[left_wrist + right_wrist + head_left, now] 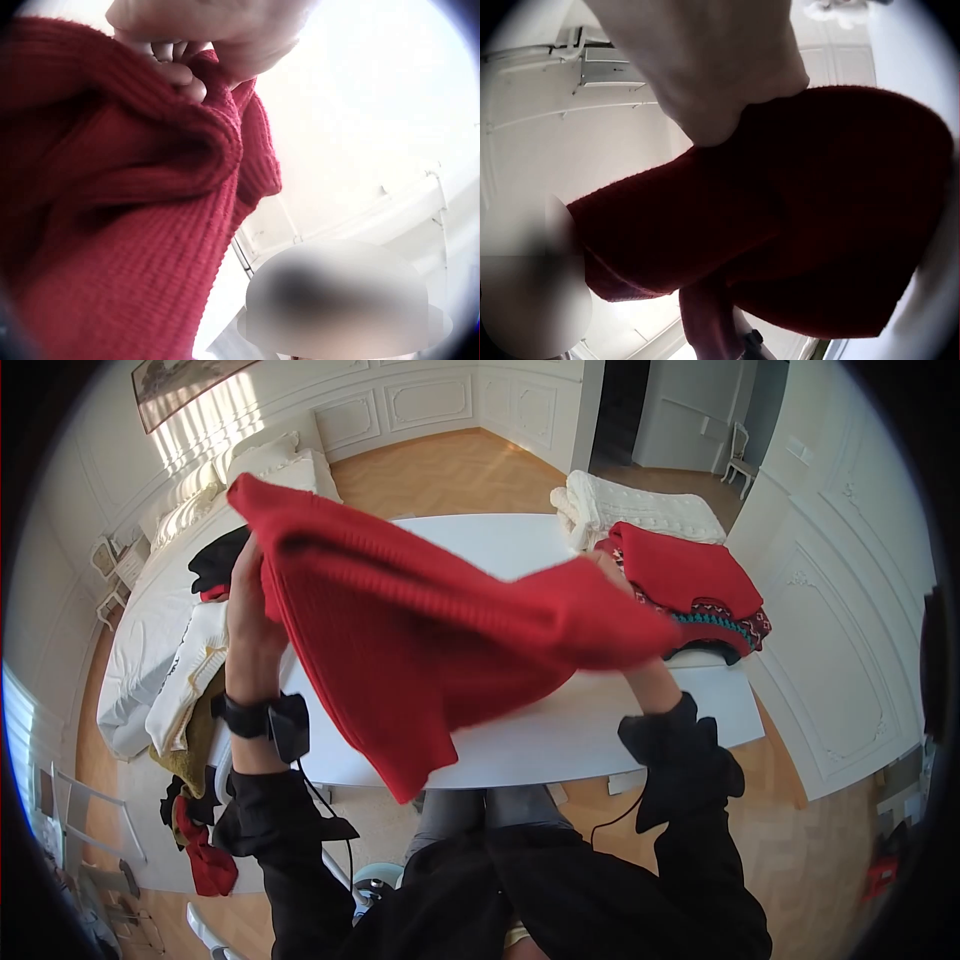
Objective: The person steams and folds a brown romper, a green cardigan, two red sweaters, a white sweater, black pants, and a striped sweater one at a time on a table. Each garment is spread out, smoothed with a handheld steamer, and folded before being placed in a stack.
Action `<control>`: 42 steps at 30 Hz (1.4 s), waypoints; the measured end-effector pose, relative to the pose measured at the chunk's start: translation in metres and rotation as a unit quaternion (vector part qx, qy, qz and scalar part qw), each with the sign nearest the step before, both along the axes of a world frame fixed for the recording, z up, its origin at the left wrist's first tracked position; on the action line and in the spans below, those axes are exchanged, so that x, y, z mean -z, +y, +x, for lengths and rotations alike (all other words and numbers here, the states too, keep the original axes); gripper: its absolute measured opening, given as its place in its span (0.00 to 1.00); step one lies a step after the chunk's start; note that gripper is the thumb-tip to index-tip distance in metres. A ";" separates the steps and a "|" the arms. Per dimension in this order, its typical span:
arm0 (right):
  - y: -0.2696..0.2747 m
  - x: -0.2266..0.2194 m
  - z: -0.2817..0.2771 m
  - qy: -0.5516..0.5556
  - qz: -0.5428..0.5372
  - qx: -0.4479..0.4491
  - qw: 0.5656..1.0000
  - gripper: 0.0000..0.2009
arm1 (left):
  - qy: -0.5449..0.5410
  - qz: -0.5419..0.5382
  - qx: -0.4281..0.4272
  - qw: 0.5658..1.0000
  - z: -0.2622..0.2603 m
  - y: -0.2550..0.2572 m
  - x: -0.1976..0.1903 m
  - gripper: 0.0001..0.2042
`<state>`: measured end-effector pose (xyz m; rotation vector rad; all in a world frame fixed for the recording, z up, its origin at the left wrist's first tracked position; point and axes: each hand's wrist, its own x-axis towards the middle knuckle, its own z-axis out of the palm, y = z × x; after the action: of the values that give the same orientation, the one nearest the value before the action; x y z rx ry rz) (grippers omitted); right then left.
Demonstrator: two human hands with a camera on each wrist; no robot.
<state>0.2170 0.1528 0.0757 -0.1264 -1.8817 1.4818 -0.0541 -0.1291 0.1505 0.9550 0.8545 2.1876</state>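
A red ribbed-knit sweater (400,610) hangs in folds between both hands, raised over the white table. My left hand (255,610) grips it at its upper left; in the left wrist view the fingers (191,86) curl into the knit. On the other side my right hand (727,82) holds the sweater, its fingers mostly hidden by the cloth. One loose corner of the garment dangles toward the table's near edge, and the right part looks blurred.
The white table (520,745) carries a folded red sweater (685,570) on patterned knitwear at right, beside a folded cream cable-knit (640,508). At left, several garments, including a white sweater (190,660), lie heaped near a bed (135,660). A red garment (210,865) hangs lower.
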 end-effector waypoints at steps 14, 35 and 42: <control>0.044 0.069 -0.072 -0.271 0.295 0.043 0.915 0.16 | 0.544 -0.351 -0.047 0.761 0.003 0.080 0.102 0.16; -0.001 0.083 -0.105 -0.326 0.487 0.077 0.806 0.21 | 0.680 -0.473 -0.184 0.529 0.021 0.040 0.112 0.10; 0.017 0.051 -0.121 -0.203 0.342 0.157 0.904 0.08 | 0.711 -0.462 -0.032 0.529 0.040 0.056 0.138 0.30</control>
<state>0.0963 0.1697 0.0251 -0.4052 -2.4672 0.5428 -0.0146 -0.0731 0.0129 1.8891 2.3319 0.1218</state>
